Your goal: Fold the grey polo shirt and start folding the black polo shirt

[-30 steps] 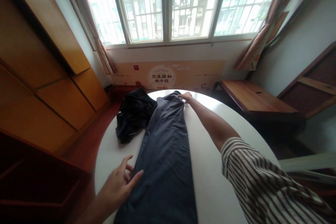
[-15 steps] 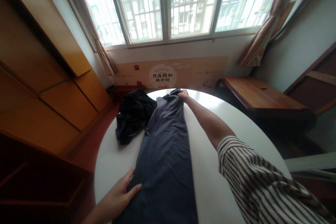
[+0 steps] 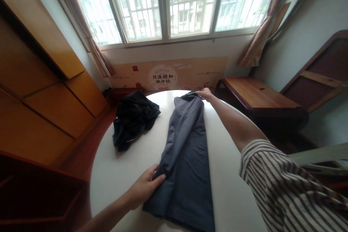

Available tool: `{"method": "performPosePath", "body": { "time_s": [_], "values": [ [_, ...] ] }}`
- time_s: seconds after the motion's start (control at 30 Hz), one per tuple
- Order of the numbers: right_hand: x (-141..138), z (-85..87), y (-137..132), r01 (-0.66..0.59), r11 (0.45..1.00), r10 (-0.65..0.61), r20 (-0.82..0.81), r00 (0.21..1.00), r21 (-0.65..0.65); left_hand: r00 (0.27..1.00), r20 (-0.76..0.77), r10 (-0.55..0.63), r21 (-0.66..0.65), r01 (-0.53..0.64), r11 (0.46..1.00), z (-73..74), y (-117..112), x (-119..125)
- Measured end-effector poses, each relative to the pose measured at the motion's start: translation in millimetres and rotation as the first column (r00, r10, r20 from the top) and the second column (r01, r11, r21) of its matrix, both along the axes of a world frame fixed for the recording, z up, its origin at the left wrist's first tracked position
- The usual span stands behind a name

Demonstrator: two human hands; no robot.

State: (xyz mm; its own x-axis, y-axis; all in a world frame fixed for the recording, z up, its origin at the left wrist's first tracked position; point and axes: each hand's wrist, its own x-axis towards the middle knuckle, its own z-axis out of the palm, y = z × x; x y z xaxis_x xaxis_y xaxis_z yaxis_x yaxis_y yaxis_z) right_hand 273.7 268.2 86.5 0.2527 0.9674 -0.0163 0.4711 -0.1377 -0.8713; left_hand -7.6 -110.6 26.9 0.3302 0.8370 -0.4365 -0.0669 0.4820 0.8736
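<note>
A long dark grey garment [image 3: 185,159] lies folded lengthwise on a round white table [image 3: 114,188], its near end now showing. My right hand [image 3: 206,94] reaches to the far end of the garment at the table's far rim and pinches the cloth there. My left hand [image 3: 144,187] grips the garment's left edge about halfway along its near part. A crumpled black garment [image 3: 132,120] lies to the left of the grey one, apart from it. My right forearm comes out of a striped sleeve [image 3: 282,185].
Orange-brown wooden cabinet doors [image 3: 57,108] fill the left side. A low wooden bench [image 3: 258,94] stands beyond the table at right. A printed wall panel [image 3: 168,76] runs beneath a barred window [image 3: 163,3]. The floor is reddish wood.
The grey garment has shifted right and looks shorter, with its near end now in view. My left hand has moved up along it, and my right hand has moved right with the far end.
</note>
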Motion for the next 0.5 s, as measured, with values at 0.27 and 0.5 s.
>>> {"method": "performPosePath", "body": {
  "time_s": [0.27, 0.5],
  "values": [
    [24, -15.7, -204, -0.323, 0.939, 0.344, 0.403, 0.848, -0.12, 0.982, -0.151, -0.111, -0.007, 0.111, 0.994, 2.0, 3, -26],
    [21, -49.9, -411, -0.818, 0.567, 0.607, 0.72, 0.337, -0.095, 0.968, -0.2, -0.154, -0.048, 0.147, 0.988, -1.7, 0, -30]
  ]
}}
